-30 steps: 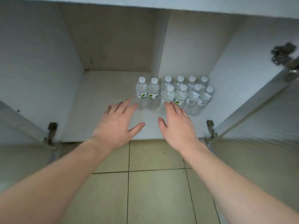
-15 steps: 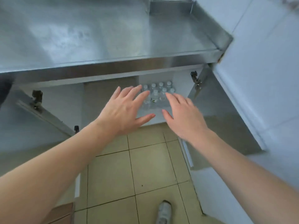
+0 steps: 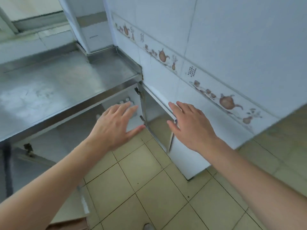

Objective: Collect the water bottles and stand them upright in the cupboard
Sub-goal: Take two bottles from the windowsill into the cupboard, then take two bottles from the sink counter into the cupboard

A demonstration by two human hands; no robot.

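Note:
Only the white caps of several water bottles [image 3: 125, 101] show inside the open cupboard [image 3: 106, 112], under the steel counter; my left hand hides the rest of them. My left hand [image 3: 116, 123] hovers in front of the cupboard opening, fingers spread, holding nothing. My right hand [image 3: 189, 125] is out in front of the open right cupboard door [image 3: 182, 155], fingers apart and empty. Neither hand touches a bottle.
A steel countertop [image 3: 66, 83] overhangs the cupboard. A tiled wall [image 3: 216, 47] with a teapot border runs along the right. The left cupboard door [image 3: 33, 156] hangs open at lower left. Beige floor tiles [image 3: 146, 180] lie below, with a shoe tip [image 3: 148, 227] at the bottom edge.
The view has risen and backed away from the cupboard interior to above the counter. Both hands have drawn back from the bottles, still spread and empty; the bottles are now mostly hidden.

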